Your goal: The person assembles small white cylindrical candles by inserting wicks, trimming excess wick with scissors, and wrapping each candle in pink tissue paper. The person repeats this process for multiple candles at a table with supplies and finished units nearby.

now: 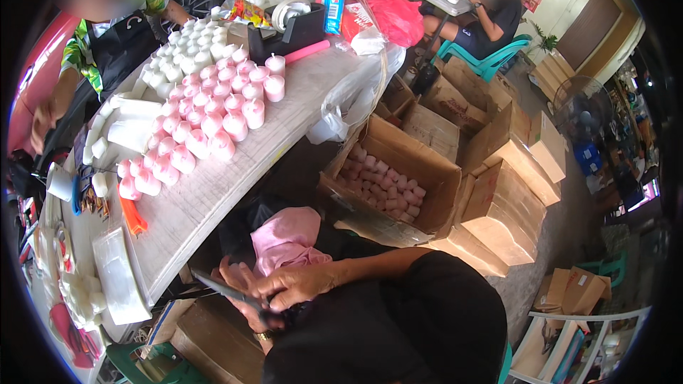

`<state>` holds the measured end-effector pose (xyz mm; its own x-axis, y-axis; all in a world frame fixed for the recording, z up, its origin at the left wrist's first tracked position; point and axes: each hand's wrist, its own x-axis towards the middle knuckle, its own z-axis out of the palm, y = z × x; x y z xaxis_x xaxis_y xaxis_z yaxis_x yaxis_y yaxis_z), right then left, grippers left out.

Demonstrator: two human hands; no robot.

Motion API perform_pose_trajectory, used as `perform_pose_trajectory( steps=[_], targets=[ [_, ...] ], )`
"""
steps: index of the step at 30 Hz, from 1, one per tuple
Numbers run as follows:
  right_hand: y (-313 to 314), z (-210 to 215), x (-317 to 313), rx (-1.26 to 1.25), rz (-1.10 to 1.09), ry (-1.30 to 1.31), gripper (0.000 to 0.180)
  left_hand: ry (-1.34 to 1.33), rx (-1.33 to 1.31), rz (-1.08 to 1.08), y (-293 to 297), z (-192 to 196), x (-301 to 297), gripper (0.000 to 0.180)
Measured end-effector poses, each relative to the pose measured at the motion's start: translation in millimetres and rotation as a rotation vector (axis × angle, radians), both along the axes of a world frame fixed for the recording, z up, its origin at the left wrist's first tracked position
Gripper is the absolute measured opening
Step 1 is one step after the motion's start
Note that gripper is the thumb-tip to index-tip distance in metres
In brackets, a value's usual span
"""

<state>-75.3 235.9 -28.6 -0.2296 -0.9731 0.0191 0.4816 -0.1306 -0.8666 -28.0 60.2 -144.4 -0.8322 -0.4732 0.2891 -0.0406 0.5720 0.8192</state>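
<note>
Both of my hands are close together over my lap, beside the table's near edge. A pointed dark blade (222, 287) lies across them, with a black handle end near my left wrist; whether it is a knife or scissors I cannot make out. My right hand (297, 286) reaches in from the right, its fingers closed on the blade's handle end. Beneath the blade, my left hand (240, 277) has its fingers curled, and what they hold is hidden. A watch (265, 338) circles the left wrist. Pink cloth (288, 238) lies on my lap, touching the hands.
On the white table (235, 195) stand rows of pink candles (211, 125), white candles (186, 46), a black tape dispenser (288, 28) and an orange-handled tool (131, 215). An open carton (398, 163) holds pink pieces; more boxes (505, 210) stand right. Two other people sit beyond.
</note>
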Motion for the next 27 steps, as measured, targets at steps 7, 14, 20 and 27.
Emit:
perform_pose_trajectory(
  steps=[7,14,20,27],
  targets=[
    [14.9,0.7,-10.4,-0.022,0.197,-0.193,0.048,-0.231,-0.241,0.068,-0.3,9.3,-2.2,0.043],
    [27.0,4.7,-15.6,0.013,0.242,0.002,0.052,-0.302,-0.122,-0.023,-4.8,14.1,2.8,0.039],
    [24.9,-0.4,-16.7,-0.194,0.38,0.099,0.057,-0.277,-0.2,-0.011,-2.8,14.6,5.4,0.038],
    [36.1,4.5,-14.0,-0.306,0.202,0.571,0.036,-0.279,-0.203,0.05,1.4,25.6,3.9,0.033]
  ],
)
